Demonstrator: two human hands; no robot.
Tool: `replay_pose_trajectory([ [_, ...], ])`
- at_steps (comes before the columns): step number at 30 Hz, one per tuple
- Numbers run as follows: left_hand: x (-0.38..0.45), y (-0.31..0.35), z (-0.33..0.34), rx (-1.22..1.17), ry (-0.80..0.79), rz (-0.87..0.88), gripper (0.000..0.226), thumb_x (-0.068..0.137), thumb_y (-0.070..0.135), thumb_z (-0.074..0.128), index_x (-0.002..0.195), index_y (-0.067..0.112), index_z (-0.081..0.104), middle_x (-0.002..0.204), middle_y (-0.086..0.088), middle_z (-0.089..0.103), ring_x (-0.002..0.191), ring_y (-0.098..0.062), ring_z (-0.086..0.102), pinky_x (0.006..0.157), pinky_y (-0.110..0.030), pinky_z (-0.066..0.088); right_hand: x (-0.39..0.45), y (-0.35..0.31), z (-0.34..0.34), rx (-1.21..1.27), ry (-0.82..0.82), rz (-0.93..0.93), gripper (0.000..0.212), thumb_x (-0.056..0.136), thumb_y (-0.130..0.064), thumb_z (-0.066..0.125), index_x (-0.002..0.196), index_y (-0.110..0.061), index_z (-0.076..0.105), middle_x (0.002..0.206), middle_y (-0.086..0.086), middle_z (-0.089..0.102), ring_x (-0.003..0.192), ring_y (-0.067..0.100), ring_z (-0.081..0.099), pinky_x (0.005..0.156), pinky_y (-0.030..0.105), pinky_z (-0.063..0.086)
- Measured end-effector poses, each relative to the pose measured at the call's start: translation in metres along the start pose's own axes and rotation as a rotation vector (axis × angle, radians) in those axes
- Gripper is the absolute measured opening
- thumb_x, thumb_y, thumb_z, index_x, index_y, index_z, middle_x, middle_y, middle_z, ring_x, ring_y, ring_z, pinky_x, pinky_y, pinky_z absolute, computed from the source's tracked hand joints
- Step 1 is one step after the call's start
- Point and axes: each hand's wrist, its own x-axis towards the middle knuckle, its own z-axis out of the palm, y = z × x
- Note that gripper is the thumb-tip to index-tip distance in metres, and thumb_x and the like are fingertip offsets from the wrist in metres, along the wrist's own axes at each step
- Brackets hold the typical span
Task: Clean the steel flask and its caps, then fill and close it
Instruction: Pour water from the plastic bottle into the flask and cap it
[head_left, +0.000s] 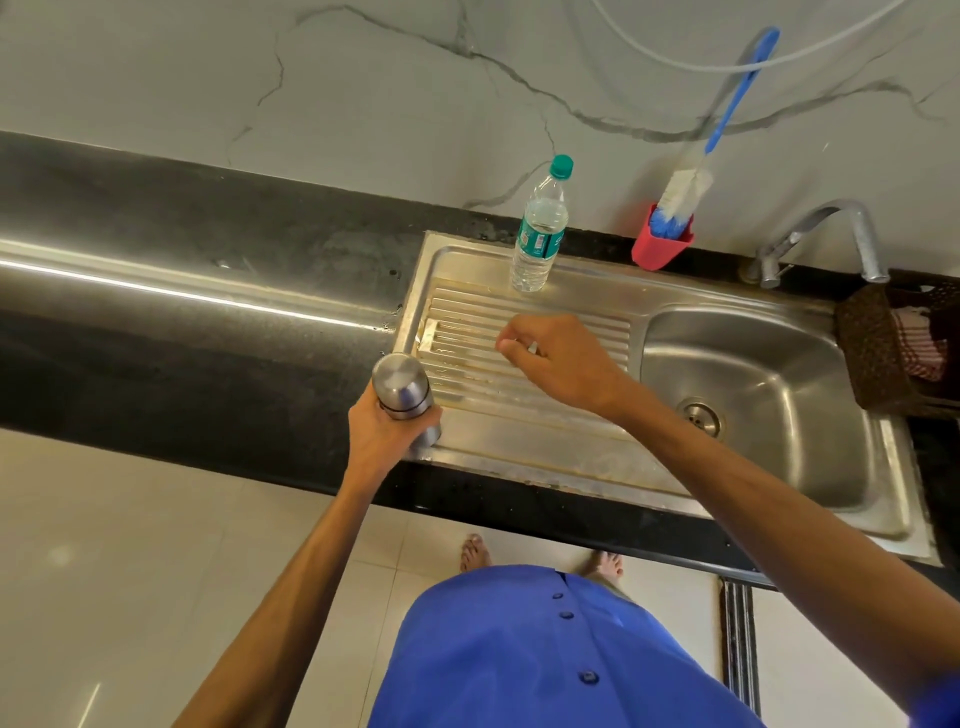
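My left hand grips the steel flask, which stands upright with its cap on at the front left corner of the ribbed steel drainboard. My right hand hovers over the ribs to the right of the flask, apart from it, fingers loosely curled with nothing visible in them. A clear plastic water bottle with a green cap stands at the drainboard's back edge.
The sink basin with its drain lies right of the drainboard, under a steel tap. A blue-handled bottle brush rests in a red holder against the wall. A brown woven basket sits at far right. Black countertop stretches left.
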Motion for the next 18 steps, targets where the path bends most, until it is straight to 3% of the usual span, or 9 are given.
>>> replay_pose_trajectory([
  [2, 0.007, -0.002, -0.003, -0.007, 0.023, 0.011, 0.045, 0.079, 0.018, 0.093, 0.109, 0.032, 0.063, 0.099, 0.016, 0.068, 0.087, 0.004, 0.067, 0.086, -0.020, 0.052, -0.004, 0.007, 0.000, 0.015, 0.005, 0.017, 0.023, 0.105, -0.027, 0.057, 0.107, -0.013, 0.075, 0.096, -0.004, 0.074, 0.082, 0.009, 0.066, 0.076, 0.028, 0.051],
  [5, 0.015, -0.004, -0.003, -0.020, 0.104, -0.001, 0.057, 0.077, 0.019, 0.094, 0.125, 0.014, 0.064, 0.105, 0.009, 0.071, 0.090, -0.003, 0.066, 0.085, -0.024, 0.055, -0.012, 0.017, 0.002, 0.026, -0.013, 0.049, 0.021, 0.104, -0.027, 0.058, 0.105, -0.013, 0.075, 0.091, -0.007, 0.071, 0.074, -0.004, 0.060, 0.073, 0.025, 0.049],
  [8, 0.021, -0.009, 0.001, 0.035, 0.102, 0.043, 0.047, 0.087, 0.015, 0.086, 0.125, 0.000, 0.063, 0.108, 0.000, 0.066, 0.093, -0.003, 0.062, 0.099, -0.032, 0.056, -0.024, 0.029, 0.001, 0.009, -0.015, 0.088, 0.020, 0.104, -0.026, 0.060, 0.104, -0.014, 0.075, 0.092, -0.005, 0.072, 0.073, -0.006, 0.059, 0.074, 0.025, 0.048],
  [11, 0.026, -0.013, 0.003, 0.044, 0.092, 0.056, 0.057, 0.088, 0.035, 0.084, 0.120, -0.007, 0.063, 0.105, -0.010, 0.068, 0.097, -0.015, 0.063, 0.103, -0.042, 0.054, -0.036, 0.039, -0.003, -0.004, -0.054, 0.129, 0.021, 0.104, -0.029, 0.060, 0.105, -0.015, 0.075, 0.094, -0.005, 0.073, 0.073, -0.007, 0.060, 0.074, 0.025, 0.050],
  [12, 0.027, -0.015, 0.003, 0.044, 0.093, 0.055, 0.061, 0.087, 0.041, 0.084, 0.120, -0.006, 0.062, 0.104, -0.010, 0.068, 0.094, -0.013, 0.063, 0.100, -0.035, 0.055, -0.039, 0.045, -0.004, -0.003, -0.062, 0.144, 0.021, 0.104, -0.029, 0.060, 0.105, -0.015, 0.075, 0.095, -0.004, 0.073, 0.073, -0.006, 0.060, 0.074, 0.026, 0.051],
  [14, 0.020, -0.008, 0.002, 0.081, 0.090, 0.038, 0.050, 0.087, 0.028, 0.087, 0.120, -0.001, 0.063, 0.103, -0.004, 0.067, 0.090, -0.008, 0.063, 0.092, -0.022, 0.053, -0.047, 0.054, -0.008, -0.007, -0.064, 0.162, 0.020, 0.103, -0.030, 0.061, 0.103, -0.016, 0.075, 0.093, -0.005, 0.072, 0.076, -0.002, 0.062, 0.076, 0.031, 0.054],
  [18, 0.018, -0.017, 0.002, 0.112, 0.073, -0.002, 0.050, 0.090, 0.018, 0.084, 0.128, -0.003, 0.060, 0.109, -0.006, 0.067, 0.098, -0.019, 0.065, 0.100, -0.041, 0.056, -0.056, 0.074, -0.013, -0.050, -0.065, 0.218, 0.022, 0.103, -0.031, 0.059, 0.104, -0.016, 0.075, 0.093, -0.002, 0.072, 0.081, 0.013, 0.066, 0.080, 0.035, 0.055],
])
